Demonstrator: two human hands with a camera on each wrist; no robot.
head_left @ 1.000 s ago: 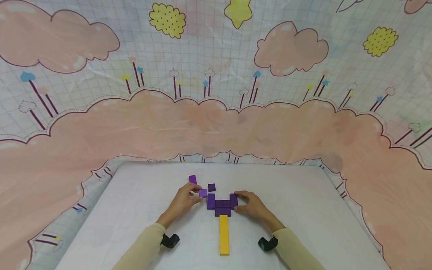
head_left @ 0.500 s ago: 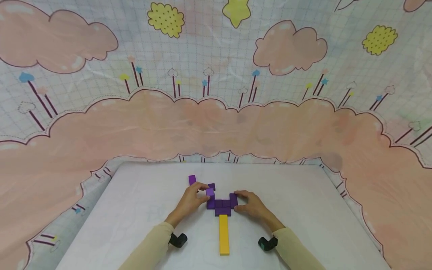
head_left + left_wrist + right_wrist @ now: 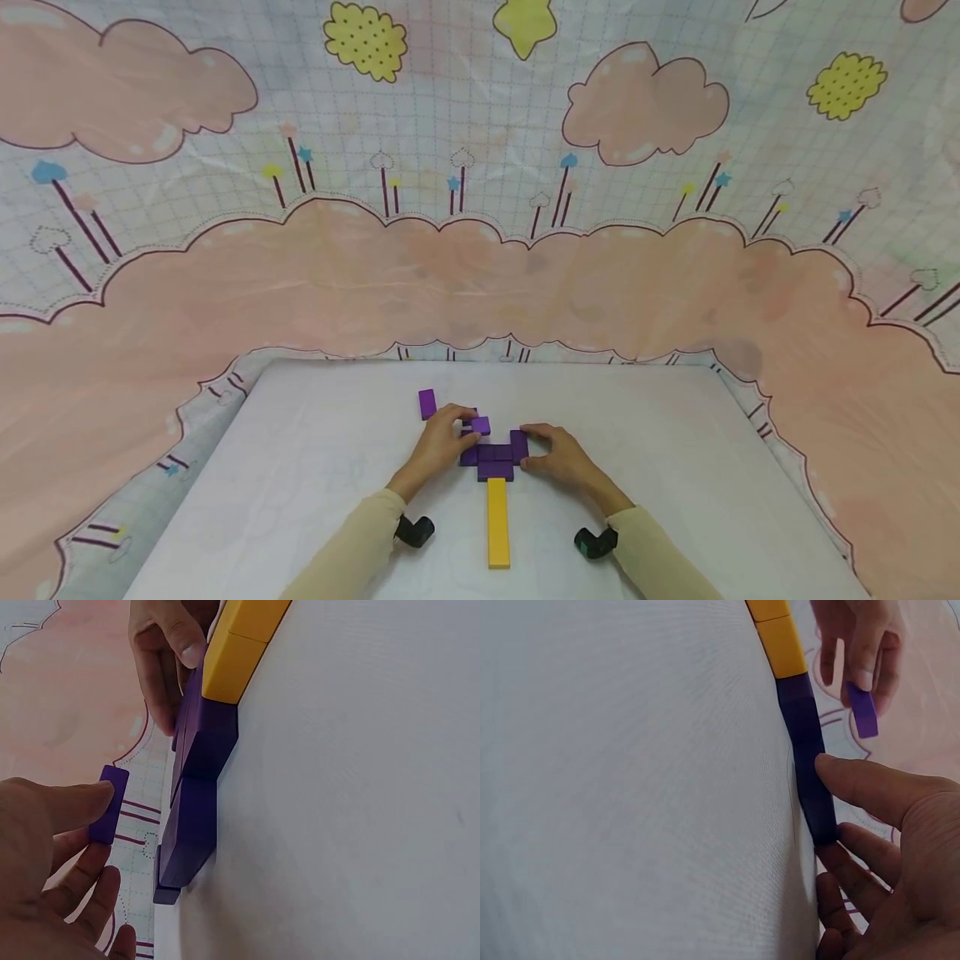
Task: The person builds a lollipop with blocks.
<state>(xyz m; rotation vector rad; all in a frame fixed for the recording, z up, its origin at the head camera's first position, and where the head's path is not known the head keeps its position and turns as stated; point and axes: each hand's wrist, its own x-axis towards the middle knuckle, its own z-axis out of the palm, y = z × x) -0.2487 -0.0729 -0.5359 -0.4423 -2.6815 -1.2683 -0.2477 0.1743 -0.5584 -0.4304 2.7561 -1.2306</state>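
Note:
My left hand (image 3: 433, 443) pinches a small purple block (image 3: 482, 426) between thumb and fingers. In the left wrist view that block (image 3: 110, 804) hangs apart from the row of blocks. Below it, dark purple blocks (image 3: 496, 472) form a U shape on the white table; my left fingers partly hide its left side and a small dark block behind it. At the U's right side, my right hand (image 3: 564, 460) holds an upright-lying dark purple block (image 3: 519, 446), thumb at the near end and fingertips at the far end. A yellow strip (image 3: 498, 523) of blocks runs from the U toward me.
A loose purple block (image 3: 427, 403) lies behind my left hand on the white table (image 3: 645, 433). A printed cloth (image 3: 480, 283) with clouds and stars hangs behind and around the table. Both wrists carry small black devices (image 3: 596, 543).
My left hand has moved right with the small purple block, from left of the U to above its left inner side. The right hand stays at its block.

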